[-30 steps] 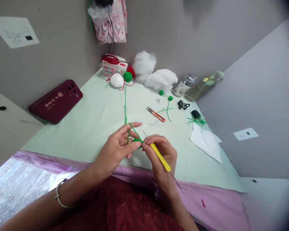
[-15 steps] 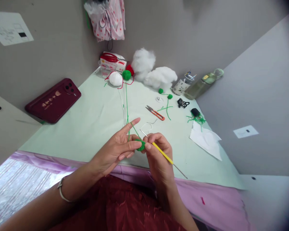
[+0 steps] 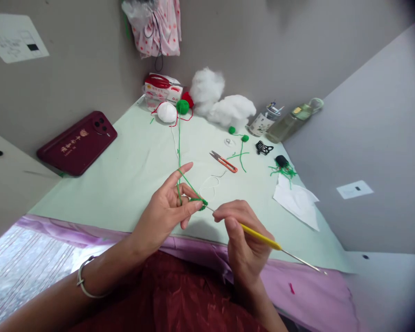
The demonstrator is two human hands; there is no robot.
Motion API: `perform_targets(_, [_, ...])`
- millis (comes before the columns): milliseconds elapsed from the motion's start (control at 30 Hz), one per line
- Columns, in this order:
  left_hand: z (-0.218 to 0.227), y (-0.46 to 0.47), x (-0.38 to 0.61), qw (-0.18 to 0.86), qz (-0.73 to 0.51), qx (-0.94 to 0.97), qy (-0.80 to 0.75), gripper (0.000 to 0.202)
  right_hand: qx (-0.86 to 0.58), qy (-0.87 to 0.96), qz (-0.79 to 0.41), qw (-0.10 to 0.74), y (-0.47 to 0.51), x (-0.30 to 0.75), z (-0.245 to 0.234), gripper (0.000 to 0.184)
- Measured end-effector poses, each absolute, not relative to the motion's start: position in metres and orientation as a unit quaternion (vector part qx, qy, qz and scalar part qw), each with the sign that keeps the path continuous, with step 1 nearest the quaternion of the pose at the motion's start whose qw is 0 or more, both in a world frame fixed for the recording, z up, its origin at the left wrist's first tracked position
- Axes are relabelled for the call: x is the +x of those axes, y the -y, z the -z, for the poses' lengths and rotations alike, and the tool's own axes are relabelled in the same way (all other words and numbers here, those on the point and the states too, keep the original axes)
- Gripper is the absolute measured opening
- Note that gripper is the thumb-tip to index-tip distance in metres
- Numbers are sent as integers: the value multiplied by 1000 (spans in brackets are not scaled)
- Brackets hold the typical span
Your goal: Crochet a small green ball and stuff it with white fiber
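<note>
Hook (image 3: pixel 261 236), pointing past green crochet (image 3: pixel 205 202) before, now seemingly enters it.

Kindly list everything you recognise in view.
Crochet hook: 1, yellow, front
Crochet piece: 1, green, centre
Yarn balls: 3, white/green/red, back
Small balls: 2, green, back
Stuffing clumps: 2, white, back
Thread snips: 1, orange, centre
Scissors: 1, red, atop box
Phone: 1, maroon, left
Pen cup: 1, transparent, right
Bottle: 1, green, right
Hair clip: 1, black, right
Sheet: 1, white, right
Dotted fabric: 1, pink, wall
Table: 1, pale green, beneath
Left hand, right hand: 2, front
</note>
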State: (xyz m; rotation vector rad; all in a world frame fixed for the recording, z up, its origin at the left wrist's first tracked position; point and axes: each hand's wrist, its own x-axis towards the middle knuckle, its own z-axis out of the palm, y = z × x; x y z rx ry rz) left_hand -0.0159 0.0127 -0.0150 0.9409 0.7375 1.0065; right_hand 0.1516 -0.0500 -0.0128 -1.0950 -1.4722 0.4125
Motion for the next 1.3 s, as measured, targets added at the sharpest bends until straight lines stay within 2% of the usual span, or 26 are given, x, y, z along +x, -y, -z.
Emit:
perform_targets(500, [13,-10,-20,698,-442,444,-346,76,-479,638,-146,585,48,150,13,23])
perform_targets(800, [2,-8,-19,646,-445,480,-393,81,-480,656,-162,559,48,151,10,24])
perform_targets(1300, [10,-10,-15,731,-414,428,-332,81,-441,530,-297,660,27,145,25,20])
